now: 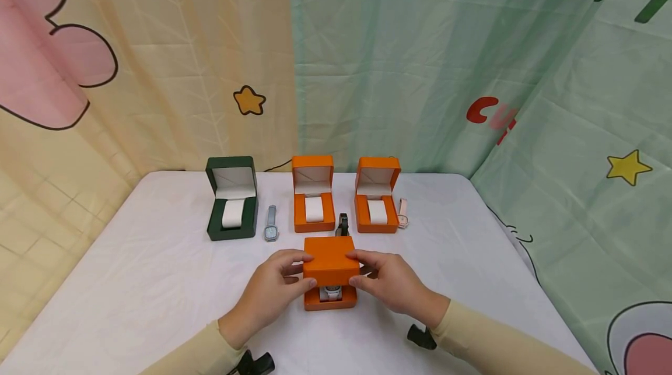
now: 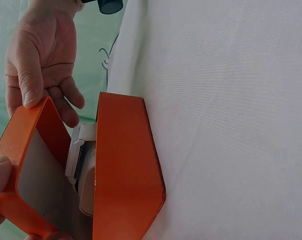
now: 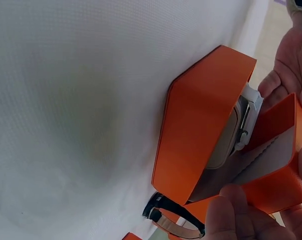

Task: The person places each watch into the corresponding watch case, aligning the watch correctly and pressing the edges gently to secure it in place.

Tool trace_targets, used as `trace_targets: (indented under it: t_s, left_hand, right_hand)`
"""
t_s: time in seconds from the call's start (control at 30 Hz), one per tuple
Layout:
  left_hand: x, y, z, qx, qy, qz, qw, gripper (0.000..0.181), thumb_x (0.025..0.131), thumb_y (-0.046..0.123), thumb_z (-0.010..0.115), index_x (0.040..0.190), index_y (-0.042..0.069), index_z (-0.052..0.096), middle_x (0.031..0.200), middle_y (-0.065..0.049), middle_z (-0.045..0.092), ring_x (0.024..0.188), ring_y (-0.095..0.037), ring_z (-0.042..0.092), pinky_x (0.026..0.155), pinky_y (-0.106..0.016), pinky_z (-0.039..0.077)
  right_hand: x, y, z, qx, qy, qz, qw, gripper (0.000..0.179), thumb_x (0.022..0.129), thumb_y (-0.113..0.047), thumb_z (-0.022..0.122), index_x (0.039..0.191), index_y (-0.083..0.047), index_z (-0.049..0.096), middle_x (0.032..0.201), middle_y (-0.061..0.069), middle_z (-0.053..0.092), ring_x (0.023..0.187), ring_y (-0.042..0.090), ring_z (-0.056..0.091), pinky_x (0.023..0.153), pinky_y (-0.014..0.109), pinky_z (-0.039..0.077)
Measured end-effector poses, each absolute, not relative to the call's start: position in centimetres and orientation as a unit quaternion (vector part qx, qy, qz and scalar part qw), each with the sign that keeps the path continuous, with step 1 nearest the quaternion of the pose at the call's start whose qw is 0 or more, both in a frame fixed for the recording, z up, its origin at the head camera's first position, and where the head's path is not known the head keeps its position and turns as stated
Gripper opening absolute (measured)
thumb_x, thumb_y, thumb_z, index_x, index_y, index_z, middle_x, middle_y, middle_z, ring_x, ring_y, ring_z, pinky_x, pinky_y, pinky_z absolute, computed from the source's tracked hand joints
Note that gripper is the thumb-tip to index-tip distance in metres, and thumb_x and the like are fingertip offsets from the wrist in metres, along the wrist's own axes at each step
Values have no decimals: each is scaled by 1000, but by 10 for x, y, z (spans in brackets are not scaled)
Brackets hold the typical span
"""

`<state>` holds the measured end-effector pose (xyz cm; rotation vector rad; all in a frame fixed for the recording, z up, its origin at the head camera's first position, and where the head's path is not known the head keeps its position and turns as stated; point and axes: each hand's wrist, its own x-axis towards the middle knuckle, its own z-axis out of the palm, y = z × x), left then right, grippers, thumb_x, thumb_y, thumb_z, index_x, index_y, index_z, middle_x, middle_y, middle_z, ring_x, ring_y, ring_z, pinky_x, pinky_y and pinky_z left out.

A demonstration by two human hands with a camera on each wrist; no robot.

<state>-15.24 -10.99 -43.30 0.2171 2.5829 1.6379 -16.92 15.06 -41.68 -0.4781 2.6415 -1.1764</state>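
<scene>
An orange watch box stands near the table's middle, its lid point(image 1: 331, 259) tilted partway over its base point(image 1: 331, 307). My left hand point(image 1: 275, 284) pinches the lid's left side between thumb and fingers. On the right side, my right hand point(image 1: 394, 283) grips the same lid. A silver-white watch point(image 1: 331, 292) sits on a cushion inside, partly hidden under the lid. In the left wrist view, the watch point(image 2: 76, 155) shows through the gap between lid and base. Behind the box lies a dark-strapped watch point(image 1: 342, 224), seen in the right wrist view as a black loop point(image 3: 176, 217).
At the back stand an open green watch box point(image 1: 231, 218) and two open orange ones, the middle box point(image 1: 314, 226) and right box point(image 1: 377, 227), each with a white cushion. A light-blue watch point(image 1: 270, 224) lies beside the green box, a pink watch point(image 1: 402, 214) by the right box.
</scene>
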Motion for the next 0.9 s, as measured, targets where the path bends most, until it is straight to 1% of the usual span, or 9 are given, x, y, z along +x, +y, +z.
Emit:
trace_targets:
  t_s: [0.47, 0.57, 0.8, 0.9]
  left_hand:
    - [-144, -107, -441, 66, 839, 539, 19, 36, 86, 12, 88, 119, 19, 77, 138, -7, 63, 118, -26, 73, 95, -32, 62]
    - [-143, -107, -443, 67, 838, 542, 17, 36, 85, 11, 88, 118, 18, 77, 138, -8, 63, 118, -26, 73, 94, -31, 62]
    - [-141, -107, -447, 74, 830, 552, 17, 35, 84, 9, 89, 117, 16, 77, 138, -11, 61, 117, -27, 73, 94, -31, 61]
    - [-140, -108, -449, 78, 829, 554, 14, 35, 84, 9, 89, 116, 16, 77, 137, -11, 60, 117, -26, 73, 94, -30, 61]
  right_hand:
    - [-165, 150, -423, -164, 902, -386, 101, 47, 92, -24, 83, 136, -16, 70, 131, 5, 74, 101, 14, 72, 86, 28, 61]
    - [-165, 150, -424, -165, 903, -384, 101, 47, 92, -24, 83, 136, -16, 71, 130, 5, 74, 101, 14, 73, 86, 30, 62]
    - [-163, 151, -428, -173, 903, -382, 92, 46, 90, -23, 85, 133, -16, 71, 126, 4, 76, 99, 14, 74, 84, 27, 61]
    - [-162, 151, -430, -177, 904, -379, 88, 45, 90, -23, 85, 133, -16, 72, 125, 3, 76, 99, 15, 73, 85, 28, 61]
